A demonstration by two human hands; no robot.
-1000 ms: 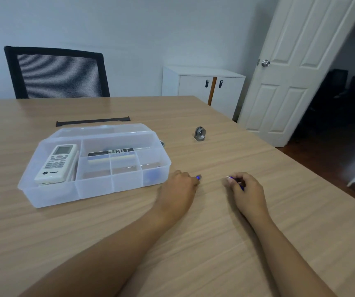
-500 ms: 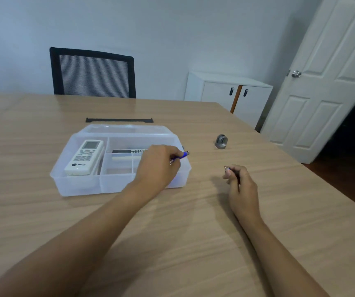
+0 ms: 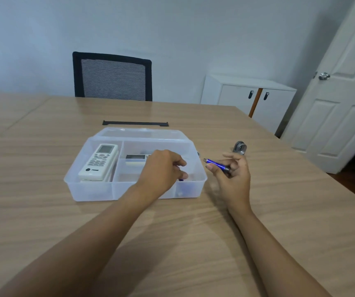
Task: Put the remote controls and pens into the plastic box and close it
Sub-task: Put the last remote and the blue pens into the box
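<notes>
The clear plastic box [image 3: 91, 190] stands open at the middle of the table, its lid [image 3: 140, 132] lying flat behind it. A white remote [image 3: 98, 161] fills the left compartment. A second remote [image 3: 135, 157] lies in the back middle compartment, partly hidden by my left hand [image 3: 162, 169]. That hand hovers over the front right compartment with its fingers curled on a blue pen [image 3: 181, 179], of which only the tip shows. My right hand [image 3: 233, 175] is just right of the box and grips another blue pen [image 3: 216, 164], pointed at the box.
A small grey metal piece [image 3: 239, 147] sits beyond my right hand. A black strip [image 3: 135, 123] lies behind the lid. A mesh chair [image 3: 112, 77] stands at the far table edge, with a white cabinet [image 3: 249, 93] and door [image 3: 343, 103] to the right.
My left hand carried its pen from the table over the box and lowered it into the front right compartment. My right hand lifted its pen off the table and moved toward the box.
</notes>
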